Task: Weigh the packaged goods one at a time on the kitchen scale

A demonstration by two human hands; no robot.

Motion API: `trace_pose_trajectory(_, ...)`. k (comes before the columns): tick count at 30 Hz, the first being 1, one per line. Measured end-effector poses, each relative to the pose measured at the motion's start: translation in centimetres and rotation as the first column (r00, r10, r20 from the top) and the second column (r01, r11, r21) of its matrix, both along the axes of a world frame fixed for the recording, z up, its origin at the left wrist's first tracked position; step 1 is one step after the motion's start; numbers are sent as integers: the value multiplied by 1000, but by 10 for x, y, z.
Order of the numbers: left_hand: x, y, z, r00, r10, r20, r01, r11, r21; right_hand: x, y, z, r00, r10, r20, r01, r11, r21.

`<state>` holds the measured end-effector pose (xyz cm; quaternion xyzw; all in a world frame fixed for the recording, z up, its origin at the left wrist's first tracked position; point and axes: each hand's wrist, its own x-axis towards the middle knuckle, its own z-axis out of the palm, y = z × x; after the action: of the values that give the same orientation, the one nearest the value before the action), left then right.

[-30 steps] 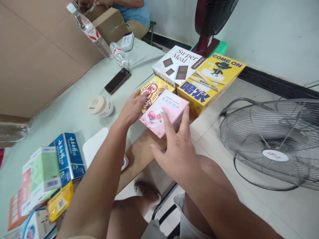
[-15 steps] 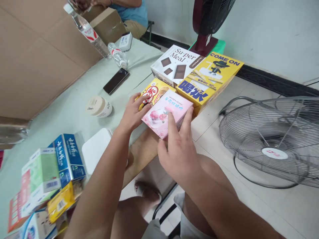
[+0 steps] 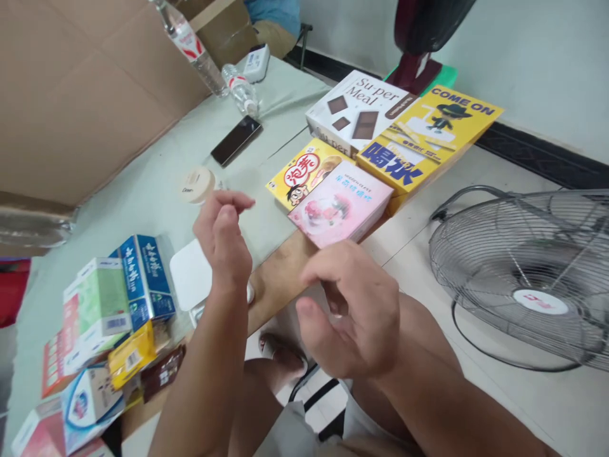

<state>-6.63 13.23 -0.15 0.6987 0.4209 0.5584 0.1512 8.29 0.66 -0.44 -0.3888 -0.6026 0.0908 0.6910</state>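
My left hand (image 3: 223, 238) is raised above the table beside the cream jar, fingers curved and apart, holding nothing. Just in front of the table edge is my right hand (image 3: 356, 311), its thumb and fingers curled with a gap between them and nothing inside. Beyond it lies a pink box (image 3: 340, 203) with a dessert picture, touching a yellow snack box (image 3: 297, 171). Behind these two sit a white Su-per Meal box (image 3: 352, 105) and a large yellow COME ON box (image 3: 428, 139), side by side. The white-lidded cream jar (image 3: 197, 184) is partly hidden by my left hand.
A phone (image 3: 236, 141), plastic bottles (image 3: 240, 89) and a white flat device (image 3: 190, 273) are on the table (image 3: 157, 197). Several toothpaste-style boxes (image 3: 143, 273) and a yellow packet (image 3: 132, 355) lie at left. A floor fan (image 3: 523, 279) stands right; a person sits behind a carton (image 3: 223, 35).
Both hands have come off the boxes and drawn back toward me, fingers curling. The pink and yellow boxes stay together in the group. The view has shifted slightly.
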Motion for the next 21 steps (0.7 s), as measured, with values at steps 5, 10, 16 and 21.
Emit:
trace_pose_trajectory(5, -52, -77, 15, 970, -224, -100, 221, 975, -39, -21, -10, -1, 950, 293, 106, -284, 955, -91)
trace_pose_trajectory(10, -97, -139, 47, 835, -406, -372, 235, 874, -426, -61, -18, -8, 863, 444, 240, -404, 893, -199)
trace_pose_trajectory(16, -169, -200, 47, 890, -241, -387, 76, 916, -394, -112, -30, -30, 772, 464, 435, -375, 885, -277)
trace_pose_trajectory(21, -249, -249, 40, 966, 52, -255, -128, 948, -290, -154, -40, -55, 706, 582, 404, -423, 803, -419)
